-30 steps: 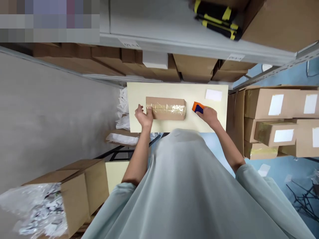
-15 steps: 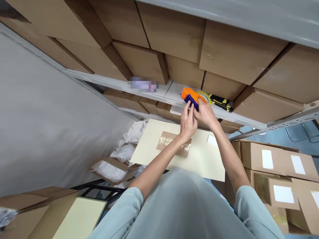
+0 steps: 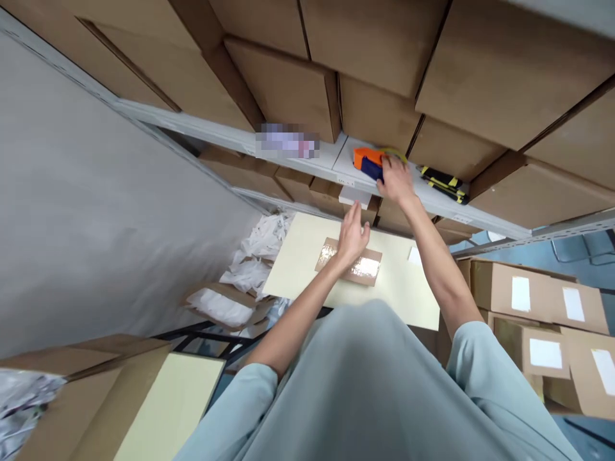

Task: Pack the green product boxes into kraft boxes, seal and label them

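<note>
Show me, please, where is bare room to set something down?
On the table, between the parcel, white slip and near edge; another patch lies from the parcel's left end to the left edge. Crowded: the shelf, with the right hand, tape dispenser, tools and boxes.

Not a word can be read. On the shelf edge [image 3: 307,168], a white tag [image 3: 346,182] just below and left of the orange tape dispenser [image 3: 368,157] bears dark marks – too small to make out. Another tag [image 3: 461,219], well right of the dispenser, is equally unclear. Farther right and lower than the dispenser, stacked cartons [image 3: 504,282] carry white labels [image 3: 521,294] – no print legible.
</note>
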A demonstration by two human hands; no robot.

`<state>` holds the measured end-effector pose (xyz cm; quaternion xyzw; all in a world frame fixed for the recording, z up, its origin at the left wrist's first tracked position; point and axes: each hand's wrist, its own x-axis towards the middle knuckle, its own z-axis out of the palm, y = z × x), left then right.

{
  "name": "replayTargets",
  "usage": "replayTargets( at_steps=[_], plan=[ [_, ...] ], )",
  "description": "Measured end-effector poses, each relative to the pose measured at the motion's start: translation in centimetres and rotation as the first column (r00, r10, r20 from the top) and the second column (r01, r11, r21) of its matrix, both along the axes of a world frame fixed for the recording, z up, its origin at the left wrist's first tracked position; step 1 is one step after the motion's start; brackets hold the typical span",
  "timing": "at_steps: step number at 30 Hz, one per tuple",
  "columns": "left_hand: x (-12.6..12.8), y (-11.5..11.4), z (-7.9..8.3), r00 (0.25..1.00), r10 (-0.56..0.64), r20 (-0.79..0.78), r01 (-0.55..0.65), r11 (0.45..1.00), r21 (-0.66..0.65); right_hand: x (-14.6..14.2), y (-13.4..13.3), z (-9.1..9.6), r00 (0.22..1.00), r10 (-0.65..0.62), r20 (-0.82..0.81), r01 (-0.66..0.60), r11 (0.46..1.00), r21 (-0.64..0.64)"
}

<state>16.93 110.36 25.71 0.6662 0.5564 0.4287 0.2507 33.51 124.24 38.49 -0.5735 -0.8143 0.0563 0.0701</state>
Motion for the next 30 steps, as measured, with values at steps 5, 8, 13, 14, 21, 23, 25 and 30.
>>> replayTargets(
  at_steps=[5, 8, 13, 14, 21, 23, 25, 30],
  plan=[
    [-9.4, -6.1, -6.8, 0.975, 0.222, -0.005, -0.212, 0.921, -0.326, 0.9, -13.8, -7.1, 0.961, -0.234, -0.147, 0.228, 0.972, -0.057],
    [-13.2, -9.4, -9.9, 0.948, 0.318, -0.03, -0.292, 0.824, -0.486, -1.5, -23.4, -12.4, 0.884, -0.43, -0.185, 0.353, 0.872, -0.339],
    [-11.8, -10.5, -11.8, 0.976, 0.216, 0.0, -0.174, 0.789, -0.589, -6.5, -28.8, -18.2, 0.745, -0.662, -0.086, 0.518, 0.655, -0.55],
    [-11.0, -10.3, -11.9, 0.979, 0.204, -0.015, -0.173, 0.788, -0.59, -6.9, -28.5, -18.8, 0.714, -0.697, -0.072, 0.561, 0.63, -0.537],
    [-11.2, -9.4, -12.6, 0.988, 0.083, -0.131, -0.147, 0.769, -0.622, -5.3, -27.2, -20.7, 0.648, -0.759, -0.065, 0.591, 0.554, -0.586],
    [-12.5, -8.9, -12.6, 0.997, 0.023, -0.069, -0.061, 0.789, -0.612, -4.8, -27.6, -20.9, 0.653, -0.751, -0.102, 0.578, 0.58, -0.574],
    [-13.7, -8.3, -12.3, 1.0, -0.028, 0.013, 0.03, 0.79, -0.612, -4.6, -28.0, -20.9, 0.658, -0.744, -0.118, 0.567, 0.593, -0.572],
    [-15.4, -7.2, -10.7, 0.998, -0.01, 0.069, 0.051, 0.785, -0.618, -5.0, -29.1, -20.0, 0.589, -0.795, -0.142, 0.678, 0.582, -0.449]
  ],
)
